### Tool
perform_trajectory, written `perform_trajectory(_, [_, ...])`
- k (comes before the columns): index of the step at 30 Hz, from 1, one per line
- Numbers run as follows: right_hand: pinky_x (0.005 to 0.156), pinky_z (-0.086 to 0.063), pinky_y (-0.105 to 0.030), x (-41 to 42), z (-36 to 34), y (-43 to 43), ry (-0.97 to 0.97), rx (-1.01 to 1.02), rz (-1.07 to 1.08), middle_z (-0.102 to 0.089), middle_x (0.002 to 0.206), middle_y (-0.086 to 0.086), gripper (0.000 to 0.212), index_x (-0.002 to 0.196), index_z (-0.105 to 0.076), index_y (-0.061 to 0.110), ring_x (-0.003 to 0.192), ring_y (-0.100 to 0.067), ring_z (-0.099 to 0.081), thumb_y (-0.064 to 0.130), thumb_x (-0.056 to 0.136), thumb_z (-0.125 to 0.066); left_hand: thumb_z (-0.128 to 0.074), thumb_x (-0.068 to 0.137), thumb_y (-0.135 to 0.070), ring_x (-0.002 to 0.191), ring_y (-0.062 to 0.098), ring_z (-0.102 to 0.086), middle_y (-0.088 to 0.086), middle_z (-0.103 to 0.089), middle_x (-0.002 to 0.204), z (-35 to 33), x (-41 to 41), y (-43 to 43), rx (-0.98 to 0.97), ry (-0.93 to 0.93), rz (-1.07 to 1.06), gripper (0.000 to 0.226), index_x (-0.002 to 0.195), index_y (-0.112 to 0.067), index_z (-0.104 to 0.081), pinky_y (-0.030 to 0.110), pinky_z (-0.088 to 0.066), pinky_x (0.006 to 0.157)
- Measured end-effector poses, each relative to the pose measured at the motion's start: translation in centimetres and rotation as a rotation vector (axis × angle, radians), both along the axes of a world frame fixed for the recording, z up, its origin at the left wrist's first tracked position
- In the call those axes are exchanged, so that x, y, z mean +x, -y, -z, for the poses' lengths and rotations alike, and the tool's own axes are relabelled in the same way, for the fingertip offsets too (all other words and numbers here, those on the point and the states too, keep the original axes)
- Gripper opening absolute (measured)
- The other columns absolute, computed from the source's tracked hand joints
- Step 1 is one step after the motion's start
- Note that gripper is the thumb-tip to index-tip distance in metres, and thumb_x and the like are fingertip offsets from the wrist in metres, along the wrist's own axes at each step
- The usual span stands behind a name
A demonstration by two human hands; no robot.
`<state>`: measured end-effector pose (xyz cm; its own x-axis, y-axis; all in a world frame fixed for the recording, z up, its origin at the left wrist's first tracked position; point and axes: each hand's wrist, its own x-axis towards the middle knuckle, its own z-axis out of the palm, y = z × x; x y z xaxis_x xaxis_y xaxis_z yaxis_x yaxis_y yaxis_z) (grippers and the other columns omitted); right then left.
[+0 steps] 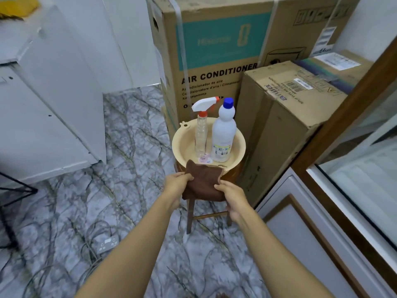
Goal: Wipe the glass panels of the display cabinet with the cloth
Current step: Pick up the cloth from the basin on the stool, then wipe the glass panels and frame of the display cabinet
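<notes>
Matt brown cloth (pixel 203 181), glossy cream plastic basin (pixel 180 145), wooden stool (pixel 190 214), polished marble-look floor (pixel 133 147), matt cardboard boxes (pixel 277 130).

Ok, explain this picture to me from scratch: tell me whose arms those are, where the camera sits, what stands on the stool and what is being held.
There is no machine here. The two bare arms belong to a person, and the single picture comes from a wide-angle camera worn on their head, looking forward and down. So the left hand appears on the left and the right hand on the right. Both have a grip on a brown cloth, fingers curled round its edges. Behind the cloth, a wooden stool carries a cream basin. In the basin stand a clear spray bottle and a white bottle with a blue cap. Cardboard boxes are stacked behind. The wood-framed glass at the far right looks like the display cabinet; the cloth is not touching it.
</notes>
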<state>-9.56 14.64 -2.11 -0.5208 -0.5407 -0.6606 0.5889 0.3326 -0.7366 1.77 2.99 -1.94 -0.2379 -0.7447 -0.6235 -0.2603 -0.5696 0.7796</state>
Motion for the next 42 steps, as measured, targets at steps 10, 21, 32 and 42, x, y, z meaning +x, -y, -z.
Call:
perform_trajectory(10, [0.075, -0.052, -0.01, 4.7, -4.7, -6.0, -0.364, -0.181, 0.362, -0.07, 0.099, -0.003, 0.025, 0.108, -0.071, 0.003, 0.09, -0.011, -0.064, 0.007, 0.085, -0.077, -0.07, 0.092, -0.015, 0.09, 0.017, -0.074, 0.01, -0.077, 0.1, -5.1, 2.8, -2.5, -0.072, -0.316, 0.328, 0.017, 0.106, -0.006, -0.073, 0.025, -0.057, 0.065])
perform_trajectory(21, [0.08, -0.057, -0.022, -1.5, -18.0, -16.1, -0.954, -0.31, 0.655, -0.073, 0.108, -0.003, 0.018, 0.085, -0.071, 0.025, 0.101, -0.015, -0.069, 0.007, 0.086, -0.075, -0.077, 0.083, -0.023, 0.123, 0.016, -0.06, -0.004, -0.069, 0.128, -16.8, -9.7, -8.9, -0.323, -0.716, 0.643, 0.024, 0.107, -0.024, -0.075, 0.037, -0.051, 0.104])
perform_trajectory(32, [0.069, -0.051, -0.02, -16.0, -35.0, -21.6, -1.522, -0.262, 0.84, -0.064, 0.079, 0.003, 0.036, 0.077, -0.05, 0.025, 0.078, -0.01, -0.066, 0.005, 0.079, -0.081, -0.084, 0.079, -0.017, 0.084, 0.017, -0.067, 0.006, -0.068, 0.088, -33.8, -27.5, -15.6, -0.835, -1.005, 0.522, 0.029, 0.084, -0.022, -0.056, 0.027, -0.056, 0.071])
perform_trajectory(42, [0.079, -0.031, -0.034, -24.0, -42.4, -18.8, -2.207, 0.376, 1.235, -0.066, 0.089, 0.006, 0.019, 0.08, -0.059, 0.018, 0.088, -0.021, -0.055, 0.022, 0.082, -0.077, -0.075, 0.086, -0.009, 0.078, 0.014, -0.053, 0.004, -0.06, 0.088, -43.2, -37.3, -16.6, -1.365, -1.172, 0.203, 0.015, 0.084, -0.011, -0.061, 0.012, -0.043, 0.072])
